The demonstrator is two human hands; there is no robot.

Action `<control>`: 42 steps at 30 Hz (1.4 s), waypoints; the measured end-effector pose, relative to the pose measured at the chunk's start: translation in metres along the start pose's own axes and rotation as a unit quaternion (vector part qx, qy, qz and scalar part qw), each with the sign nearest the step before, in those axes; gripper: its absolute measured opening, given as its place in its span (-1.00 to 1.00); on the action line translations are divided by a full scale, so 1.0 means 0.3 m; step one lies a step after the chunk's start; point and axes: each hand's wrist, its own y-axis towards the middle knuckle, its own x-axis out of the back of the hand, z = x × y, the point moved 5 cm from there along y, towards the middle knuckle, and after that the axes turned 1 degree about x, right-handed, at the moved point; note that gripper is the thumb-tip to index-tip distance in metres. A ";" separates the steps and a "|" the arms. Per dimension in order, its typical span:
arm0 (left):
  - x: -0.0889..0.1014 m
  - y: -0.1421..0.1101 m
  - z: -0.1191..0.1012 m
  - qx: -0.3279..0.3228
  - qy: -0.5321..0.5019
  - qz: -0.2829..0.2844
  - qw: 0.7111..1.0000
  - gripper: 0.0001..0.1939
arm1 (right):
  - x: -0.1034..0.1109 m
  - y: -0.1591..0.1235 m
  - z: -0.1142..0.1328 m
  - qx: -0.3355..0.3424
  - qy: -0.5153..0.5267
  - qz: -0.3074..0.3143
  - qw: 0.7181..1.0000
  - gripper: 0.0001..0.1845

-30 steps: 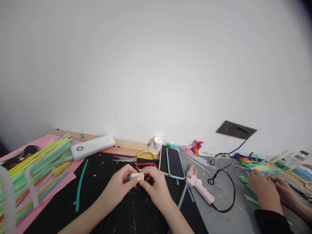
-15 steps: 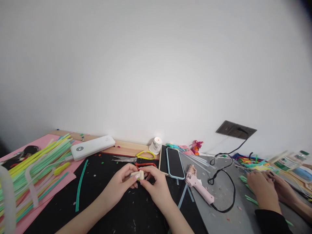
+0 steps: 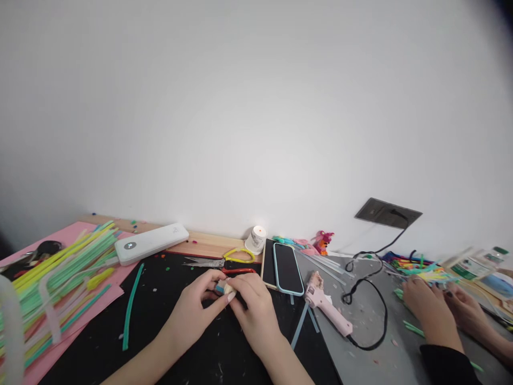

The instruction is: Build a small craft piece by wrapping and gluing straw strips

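Over the black mat (image 3: 168, 342), my left hand (image 3: 200, 305) is closed, its thumb and fingers pinching a small cream-coloured piece with a blue part (image 3: 228, 289). My right hand (image 3: 254, 310) grips the same piece from the other side, fingertips close together. Fingers cover most of the piece, so its kind does not show. Just behind my hands lie scissors (image 3: 239, 255) with yellow and red handles, the blades pointing left. To the left, one green fuzzy stem (image 3: 132, 307) rests on the mat.
Bundled pipe cleaners (image 3: 76, 262) cover pink paper at left, beside a white power bank (image 3: 152, 244). A white cup (image 3: 256, 240), a phone (image 3: 288, 269) and a pink glue gun (image 3: 328, 307) with black cord stand right. Further right are a co-worker's hands (image 3: 430, 310).
My fingers have shifted around the small piece, turning it so that more blue shows. My right hand's fingers now cover more of it. The co-worker's hands have moved slightly.
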 end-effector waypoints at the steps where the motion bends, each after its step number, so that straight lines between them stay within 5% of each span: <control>1: 0.001 0.002 0.003 0.003 -0.014 -0.002 1.000 -0.80 | -0.001 0.000 0.002 0.005 -0.004 0.003 1.000 -0.69; 7: 0.019 0.020 0.011 0.013 -0.100 -0.012 0.995 -0.80 | 0.006 -0.005 -0.038 -0.058 0.047 -0.039 0.996 -0.57; 12: 0.013 0.022 0.009 0.011 -0.111 0.016 0.994 -0.79 | -0.009 -0.016 -0.092 -0.156 0.108 -0.070 0.979 -0.66; 20: 0.013 0.016 0.021 0.001 -0.082 0.023 0.996 -0.73 | -0.016 -0.011 -0.093 -0.223 0.181 -0.071 0.955 -0.85; 42: 0.011 0.023 0.030 0.012 -0.110 0.007 0.994 -0.72 | -0.005 -0.011 -0.058 -0.133 0.100 -0.048 0.985 -0.79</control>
